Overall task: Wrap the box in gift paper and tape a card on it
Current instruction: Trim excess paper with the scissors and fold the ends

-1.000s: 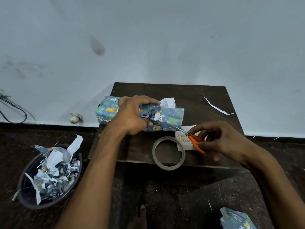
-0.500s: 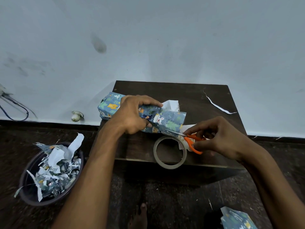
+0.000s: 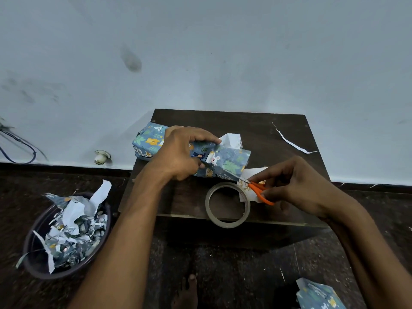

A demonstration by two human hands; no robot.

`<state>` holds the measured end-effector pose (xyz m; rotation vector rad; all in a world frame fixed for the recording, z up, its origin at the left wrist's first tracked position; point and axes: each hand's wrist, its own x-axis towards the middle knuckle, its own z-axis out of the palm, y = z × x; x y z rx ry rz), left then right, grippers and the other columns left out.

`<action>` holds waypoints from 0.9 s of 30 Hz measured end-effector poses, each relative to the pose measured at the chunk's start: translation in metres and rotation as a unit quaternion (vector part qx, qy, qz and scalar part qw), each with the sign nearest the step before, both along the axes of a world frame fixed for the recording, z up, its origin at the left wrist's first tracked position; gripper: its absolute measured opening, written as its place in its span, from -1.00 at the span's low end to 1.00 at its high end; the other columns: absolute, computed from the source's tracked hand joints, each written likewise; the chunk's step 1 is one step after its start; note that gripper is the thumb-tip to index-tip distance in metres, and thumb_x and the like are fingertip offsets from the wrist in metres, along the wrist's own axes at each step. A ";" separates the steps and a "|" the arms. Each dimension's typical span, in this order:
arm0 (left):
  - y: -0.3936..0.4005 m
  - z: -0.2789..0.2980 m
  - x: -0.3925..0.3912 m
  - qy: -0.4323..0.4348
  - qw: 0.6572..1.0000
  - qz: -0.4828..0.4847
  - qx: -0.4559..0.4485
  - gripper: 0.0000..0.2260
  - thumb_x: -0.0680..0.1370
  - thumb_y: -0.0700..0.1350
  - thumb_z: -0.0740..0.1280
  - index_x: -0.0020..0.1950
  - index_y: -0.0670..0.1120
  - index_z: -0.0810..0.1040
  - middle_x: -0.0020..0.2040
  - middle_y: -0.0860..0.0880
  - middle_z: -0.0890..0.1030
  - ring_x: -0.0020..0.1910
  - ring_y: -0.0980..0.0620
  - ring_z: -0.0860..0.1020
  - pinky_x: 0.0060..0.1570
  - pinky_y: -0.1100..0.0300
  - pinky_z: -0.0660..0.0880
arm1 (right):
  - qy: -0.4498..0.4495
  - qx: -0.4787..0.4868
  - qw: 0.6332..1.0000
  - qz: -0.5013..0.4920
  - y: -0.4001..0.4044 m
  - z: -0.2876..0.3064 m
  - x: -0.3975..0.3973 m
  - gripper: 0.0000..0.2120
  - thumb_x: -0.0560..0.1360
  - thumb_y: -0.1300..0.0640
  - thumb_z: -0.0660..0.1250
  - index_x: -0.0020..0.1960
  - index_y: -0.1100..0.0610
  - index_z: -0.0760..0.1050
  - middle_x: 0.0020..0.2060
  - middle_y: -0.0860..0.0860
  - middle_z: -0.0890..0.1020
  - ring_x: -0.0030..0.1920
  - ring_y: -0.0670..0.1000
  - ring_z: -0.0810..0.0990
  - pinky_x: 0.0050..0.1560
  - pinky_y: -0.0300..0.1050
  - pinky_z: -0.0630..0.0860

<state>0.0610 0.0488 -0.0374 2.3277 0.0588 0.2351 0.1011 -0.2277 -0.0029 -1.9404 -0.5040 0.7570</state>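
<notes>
Head view: a bowl point(image 3: 31, 248) of paper scraps is sitting on the floor; the left hand point(image 3: 180, 152) is gripping the wrapped box point(image 3: 151, 141) on the tabletop point(image 3: 267, 128); the right hand's point(image 3: 296, 186) fingers point(image 3: 267, 173) are pinching orange scissors point(image 3: 256, 188) above the card point(image 3: 249, 175), beside the tape roll point(image 3: 227, 221).

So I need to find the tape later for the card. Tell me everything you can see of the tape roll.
The tape roll is a ring of clear or pale tape with a wide open centre, through which the dark table shows. It lies flat at the table's near edge, slightly overhanging it. No hand touches it. It sits just below the wrapped box, and its right rim overlaps the white card, beside the orange-handled scissors held by the right hand.
</notes>
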 end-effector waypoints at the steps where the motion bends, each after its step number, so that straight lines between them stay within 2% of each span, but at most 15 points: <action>1: -0.003 0.001 0.001 -0.007 1.000 0.008 0.013 -0.39 0.21 -0.30 0.53 0.13 0.25 0.66 0.16 0.27 0.61 0.33 0.09 0.49 0.43 -0.01 0.30 | 0.003 0.006 1.000 -0.004 0.000 -0.001 -0.002 -0.68 0.43 0.48 0.45 0.01 0.11 0.74 -0.34 0.17 0.68 -0.35 0.20 0.57 -0.32 0.09 0.59; 2: -0.006 0.002 0.001 -0.020 0.999 0.016 0.029 -0.37 0.21 -0.33 0.53 0.15 0.23 0.65 0.20 0.25 0.60 0.37 0.15 0.45 0.46 0.01 0.18 | 0.005 0.010 1.000 -0.009 -0.001 -0.001 -0.004 -0.67 0.43 0.48 0.45 -0.01 0.09 0.75 -0.34 0.18 0.68 -0.34 0.23 0.57 -0.28 0.16 0.61; 4: -0.011 0.002 0.003 -0.061 0.995 0.033 0.076 -0.34 0.19 -0.32 0.50 0.22 0.18 0.64 0.30 0.20 0.57 0.40 0.19 0.41 0.42 0.01 0.11 | 0.006 0.017 1.000 -0.014 -0.001 -0.002 -0.007 -0.64 0.43 0.48 0.46 -0.07 0.03 0.75 -0.34 0.19 0.68 -0.32 0.25 0.57 -0.22 0.25 0.59; 6: -0.014 0.001 0.004 -0.089 0.987 0.087 0.099 -0.35 0.19 -0.25 0.49 0.24 0.18 0.62 0.35 0.15 0.52 0.40 0.14 0.40 0.35 -0.03 0.15 | 0.013 0.019 1.000 -0.015 0.000 -0.005 -0.009 -0.61 0.44 0.47 0.46 -0.14 -0.04 0.77 -0.35 0.18 0.68 -0.32 0.27 0.56 -0.21 0.22 0.56; 9: -0.014 0.002 0.003 -0.098 0.965 0.221 0.104 -0.37 0.15 -0.03 0.61 0.22 0.15 0.62 0.29 0.10 0.46 0.31 0.05 0.42 0.21 -0.02 0.29 | 0.016 0.027 0.999 -0.032 0.004 -0.008 -0.011 -0.58 0.45 0.44 0.46 -0.12 -0.10 0.76 -0.37 0.16 0.68 -0.32 0.25 0.53 -0.19 0.22 0.51; 11: -0.013 0.003 0.003 -0.087 0.953 0.274 0.090 -0.36 0.13 0.06 0.67 0.19 0.07 0.62 0.22 0.05 0.43 0.25 0.01 0.43 0.14 0.02 0.37 | 0.018 0.039 0.998 -0.051 0.009 -0.008 -0.014 -0.65 0.46 0.43 0.45 -0.11 -0.03 0.77 -0.37 0.19 0.67 -0.33 0.20 0.51 -0.24 0.15 0.49; 14: -0.015 0.003 0.001 -0.056 0.954 0.294 0.016 -0.56 0.25 -0.09 0.65 0.05 -0.04 0.59 0.05 0.06 0.49 0.06 -0.02 0.56 0.03 0.07 0.51 | 0.041 0.062 0.994 -0.085 0.018 -0.010 -0.019 -0.71 0.47 0.43 0.43 -0.11 0.06 0.74 -0.41 0.12 0.67 -0.48 0.05 0.49 -0.47 -0.15 0.40; 16: -0.022 0.003 -0.003 -0.005 0.953 0.301 -0.024 -0.73 0.32 -0.15 0.60 -0.11 -0.01 0.57 -0.15 0.09 0.60 -0.09 0.03 0.62 -0.02 0.08 0.56 | 0.042 0.065 0.991 -0.105 0.024 -0.012 -0.022 -0.77 0.46 0.36 0.47 -0.12 0.05 0.75 -0.41 0.11 0.67 -0.48 0.12 0.40 -0.49 -0.15 0.34; 19: -0.045 0.000 -0.017 0.081 0.960 0.261 -0.058 -0.78 0.31 -0.09 0.63 -0.26 0.00 0.58 -0.37 0.13 0.62 -0.25 0.12 0.64 -0.08 0.08 0.63 | 0.051 0.079 0.987 -0.134 0.029 -0.014 -0.025 -0.85 0.43 0.29 0.51 -0.13 0.06 0.76 -0.40 0.18 0.64 -0.44 0.14 0.31 -0.44 -0.12 0.31; 23: -0.079 0.002 -0.039 0.099 0.967 0.233 -0.009 -0.75 0.33 0.14 0.58 -0.24 0.05 0.58 -0.35 0.14 0.61 -0.25 0.12 0.63 -0.17 0.13 0.59 | 0.054 0.075 0.989 -0.117 0.033 -0.009 -0.026 -0.89 0.42 0.28 0.53 -0.12 0.09 0.76 -0.31 0.29 0.67 -0.52 -0.01 0.34 -0.51 -0.22 0.27; 27: -0.086 0.009 -0.038 0.085 0.971 0.222 0.020 -0.82 0.34 0.08 0.53 -0.25 0.06 0.58 -0.37 0.15 0.61 -0.29 0.16 0.61 -0.19 0.14 0.59 | 0.052 0.068 0.991 -0.100 0.031 -0.007 -0.024 -0.91 0.45 0.34 0.50 -0.07 0.22 0.74 -0.27 0.35 0.67 -0.57 -0.15 0.41 -0.57 -0.27 0.24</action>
